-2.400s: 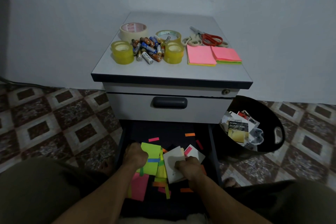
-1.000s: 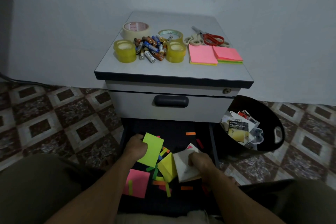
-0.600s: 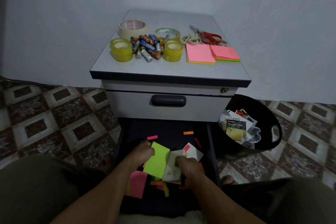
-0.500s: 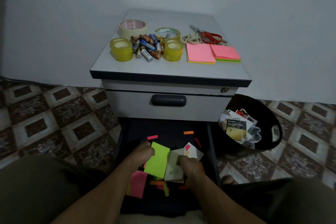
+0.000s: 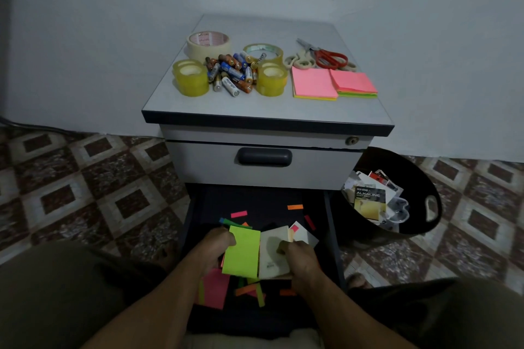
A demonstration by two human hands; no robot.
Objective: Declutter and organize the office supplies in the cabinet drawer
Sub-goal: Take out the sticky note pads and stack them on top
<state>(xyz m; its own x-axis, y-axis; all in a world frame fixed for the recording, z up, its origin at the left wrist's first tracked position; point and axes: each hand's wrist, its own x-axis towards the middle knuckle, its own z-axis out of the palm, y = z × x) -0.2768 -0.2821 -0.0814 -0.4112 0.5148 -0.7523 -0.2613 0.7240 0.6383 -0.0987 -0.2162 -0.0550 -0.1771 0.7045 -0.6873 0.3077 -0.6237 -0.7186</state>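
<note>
Head view, looking down. Shows a grey cabinet (image 5: 255, 107) at centre, its bottom drawer (image 5: 329, 218) pulled open toward 6 o'clock.

Low in that drawer:
- Left hand (image 5: 215, 246) pinching the left edge of a lime-green sticky pad (image 5: 242, 255), thumb on top.
- Right hand (image 5: 300, 259) curled round a cream pad (image 5: 272, 256) just to the right of the green one.
- Pads edge to edge, hands close but apart.
- At 7 o'clock, partly under the green pad, a pink note (image 5: 214, 287).
- Loose coloured paper strips (image 5: 238, 214) scattered over the dark drawer floor.

On top of the cabinet at 12 o'clock:
- Tape rolls (image 5: 191, 81) flanking a heap of batteries (image 5: 231, 72).
- Toward 1 o'clock, scissors (image 5: 326, 58) behind two pink note stacks (image 5: 313, 83).

At 3 o'clock, on the tiled floor (image 5: 85, 178), a black bin (image 5: 425, 176) holding packaging.
</note>
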